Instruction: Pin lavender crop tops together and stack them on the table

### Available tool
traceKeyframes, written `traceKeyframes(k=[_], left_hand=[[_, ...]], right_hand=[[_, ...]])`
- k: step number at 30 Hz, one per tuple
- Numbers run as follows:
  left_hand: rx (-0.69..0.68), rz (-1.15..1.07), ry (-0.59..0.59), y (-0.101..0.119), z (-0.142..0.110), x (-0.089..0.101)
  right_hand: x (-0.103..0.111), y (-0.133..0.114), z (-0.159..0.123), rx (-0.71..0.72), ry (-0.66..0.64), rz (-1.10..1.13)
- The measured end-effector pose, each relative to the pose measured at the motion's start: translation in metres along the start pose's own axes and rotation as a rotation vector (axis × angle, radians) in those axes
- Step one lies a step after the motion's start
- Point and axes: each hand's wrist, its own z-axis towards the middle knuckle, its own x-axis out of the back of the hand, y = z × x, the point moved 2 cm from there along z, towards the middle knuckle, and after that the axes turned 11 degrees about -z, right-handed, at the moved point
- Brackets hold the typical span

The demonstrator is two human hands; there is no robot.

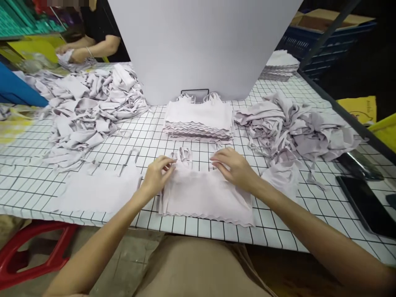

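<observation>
A pale lilac camisole (207, 194) with a wavy hem lies flat before me, on top of at least one more layer that peeks out at its left side. My left hand (157, 175) is closed in a pinch at its upper left corner, by the looped strap (185, 154). At the upper right corner, my right hand (234, 168) pinches the other strap, mostly hidden behind the fingers. Just beyond sits a neat stack of folded camisoles (198, 117). Left of my left hand, another camisole (99, 189) is spread out with its straps upward.
Loose garments are heaped at left (95, 99) and right (293, 123) on the checked tablecloth (148, 140). A grey panel (201, 49) rises behind the stack. A phone (365, 202) lies at right, a red stool (34, 251) stands below left. Another person's hands (74, 53) handle cloth.
</observation>
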Motion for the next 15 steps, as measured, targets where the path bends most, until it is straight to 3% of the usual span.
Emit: traceKeyframes(k=[3,6,11,15], left_hand=[[0.216,-0.034,0.058,-0.016,0.037,-0.009],[0.259,-0.024,0.082,-0.023,0.05,-0.021],[0.274,-0.059,0.106,-0.023,0.042,-0.031],[0.274,-0.1,0.111,-0.02,0.038,-0.032]], right_hand=[[-0.033,0.002,0.076,0.011,-0.095,0.062],[-0.059,-0.007,0.12,0.153,-0.331,0.099],[-0.073,-0.022,0.143,0.311,-0.631,0.002],[-0.064,-0.019,0.15,0.346,-0.743,0.044]])
